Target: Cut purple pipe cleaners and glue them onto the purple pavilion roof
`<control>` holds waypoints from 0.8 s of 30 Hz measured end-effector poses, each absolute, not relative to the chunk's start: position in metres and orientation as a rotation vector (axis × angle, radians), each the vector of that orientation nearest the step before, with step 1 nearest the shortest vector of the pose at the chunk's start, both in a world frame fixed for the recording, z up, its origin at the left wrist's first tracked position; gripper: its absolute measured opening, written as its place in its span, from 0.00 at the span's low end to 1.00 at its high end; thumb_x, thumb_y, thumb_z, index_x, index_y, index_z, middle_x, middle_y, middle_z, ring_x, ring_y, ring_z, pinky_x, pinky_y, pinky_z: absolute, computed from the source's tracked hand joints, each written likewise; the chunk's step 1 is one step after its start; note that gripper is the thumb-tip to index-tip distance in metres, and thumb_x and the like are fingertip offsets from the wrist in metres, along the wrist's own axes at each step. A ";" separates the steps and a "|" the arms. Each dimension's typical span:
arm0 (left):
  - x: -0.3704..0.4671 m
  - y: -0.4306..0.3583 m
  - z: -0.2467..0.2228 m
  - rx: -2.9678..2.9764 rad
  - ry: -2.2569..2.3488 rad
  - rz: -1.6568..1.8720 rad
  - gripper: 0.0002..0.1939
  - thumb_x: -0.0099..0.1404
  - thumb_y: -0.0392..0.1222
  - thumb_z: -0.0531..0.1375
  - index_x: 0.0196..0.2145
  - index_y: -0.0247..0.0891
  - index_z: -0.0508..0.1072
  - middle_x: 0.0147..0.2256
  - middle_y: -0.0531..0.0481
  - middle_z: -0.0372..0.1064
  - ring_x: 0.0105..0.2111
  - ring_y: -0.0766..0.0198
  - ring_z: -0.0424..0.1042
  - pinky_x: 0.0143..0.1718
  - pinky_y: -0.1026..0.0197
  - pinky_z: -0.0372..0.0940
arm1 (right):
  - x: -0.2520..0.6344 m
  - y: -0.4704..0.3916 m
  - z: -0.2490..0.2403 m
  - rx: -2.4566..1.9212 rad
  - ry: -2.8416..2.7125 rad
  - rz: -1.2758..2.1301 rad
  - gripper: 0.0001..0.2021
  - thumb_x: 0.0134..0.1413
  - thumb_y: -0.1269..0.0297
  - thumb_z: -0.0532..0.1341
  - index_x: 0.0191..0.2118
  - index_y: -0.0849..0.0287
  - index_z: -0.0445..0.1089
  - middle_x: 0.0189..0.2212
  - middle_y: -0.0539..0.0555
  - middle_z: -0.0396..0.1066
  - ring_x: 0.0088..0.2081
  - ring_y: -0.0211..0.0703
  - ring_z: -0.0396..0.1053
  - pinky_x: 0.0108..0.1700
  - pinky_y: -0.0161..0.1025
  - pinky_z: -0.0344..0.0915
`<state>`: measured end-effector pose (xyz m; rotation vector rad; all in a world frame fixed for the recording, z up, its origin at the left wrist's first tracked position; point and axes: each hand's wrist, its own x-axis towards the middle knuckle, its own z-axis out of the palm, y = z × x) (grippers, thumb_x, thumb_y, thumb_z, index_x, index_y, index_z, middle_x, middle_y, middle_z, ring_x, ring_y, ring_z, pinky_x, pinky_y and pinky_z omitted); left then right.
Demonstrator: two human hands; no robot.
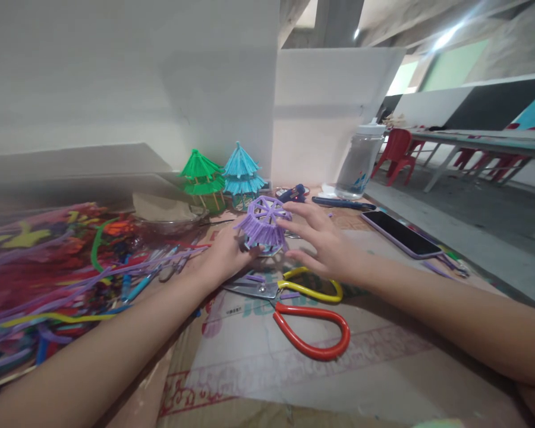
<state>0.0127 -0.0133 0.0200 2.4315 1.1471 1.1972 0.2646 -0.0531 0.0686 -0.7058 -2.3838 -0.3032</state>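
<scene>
A small purple pavilion-like model (267,224) made of fuzzy strips stands near the middle of the table, its top ring open with spokes. My left hand (229,249) is closed on its left side, the thumb at the lower edge. At its right side my right hand (321,241) has its fingers spread, the fingertips close to the model; contact is unclear. Below both hands lie large scissors (312,351) with one red and one yellow handle and short purple pieces by the blades. Behind stand a green two-tiered model (203,175) and a blue one (241,169).
Colourful fuzzy strips (40,261) pile up at the left, beside a clear bowl (169,223). Toward the right are a phone (401,233), a dark blue pen-like tool (343,203) and a water bottle (361,160). A white partition (129,83) rises behind.
</scene>
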 end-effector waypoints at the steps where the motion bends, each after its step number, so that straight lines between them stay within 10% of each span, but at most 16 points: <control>1: 0.013 -0.013 0.020 2.450 1.152 1.194 0.29 0.59 0.43 0.65 0.58 0.41 0.68 0.57 0.42 0.70 0.57 0.46 0.69 0.58 0.45 0.65 | 0.264 -0.053 0.069 -0.708 -2.387 -0.310 0.26 0.64 0.56 0.58 0.66 0.51 0.59 0.65 0.63 0.57 0.67 0.59 0.53 0.68 0.64 0.49; 7: 0.014 -0.014 0.020 2.426 1.162 1.165 0.28 0.60 0.43 0.64 0.57 0.38 0.68 0.54 0.40 0.71 0.55 0.47 0.71 0.57 0.46 0.66 | 0.265 -0.054 0.067 -0.646 -2.293 -0.251 0.25 0.65 0.58 0.58 0.65 0.55 0.58 0.61 0.64 0.62 0.64 0.56 0.59 0.65 0.60 0.55; 11: 0.013 -0.013 0.019 2.304 1.261 1.164 0.25 0.59 0.47 0.66 0.53 0.37 0.71 0.47 0.41 0.76 0.47 0.49 0.76 0.50 0.47 0.71 | 0.265 -0.050 0.056 -0.615 -2.151 -0.175 0.03 0.63 0.64 0.59 0.42 0.55 0.67 0.41 0.58 0.72 0.46 0.49 0.69 0.49 0.48 0.66; 18: 0.010 -0.008 0.017 2.409 1.309 1.067 0.21 0.62 0.48 0.63 0.49 0.35 0.73 0.48 0.37 0.74 0.51 0.44 0.72 0.56 0.42 0.65 | 0.265 -0.037 0.031 -0.835 -2.237 -0.031 0.18 0.56 0.72 0.57 0.21 0.55 0.48 0.18 0.45 0.53 0.23 0.36 0.53 0.29 0.36 0.50; 24: 0.010 -0.010 0.017 2.402 1.359 0.999 0.20 0.63 0.48 0.62 0.50 0.35 0.73 0.48 0.38 0.74 0.51 0.48 0.72 0.56 0.48 0.65 | 0.266 -0.035 0.023 -1.035 -2.286 0.186 0.14 0.55 0.68 0.57 0.22 0.56 0.53 0.18 0.44 0.55 0.21 0.33 0.52 0.27 0.34 0.46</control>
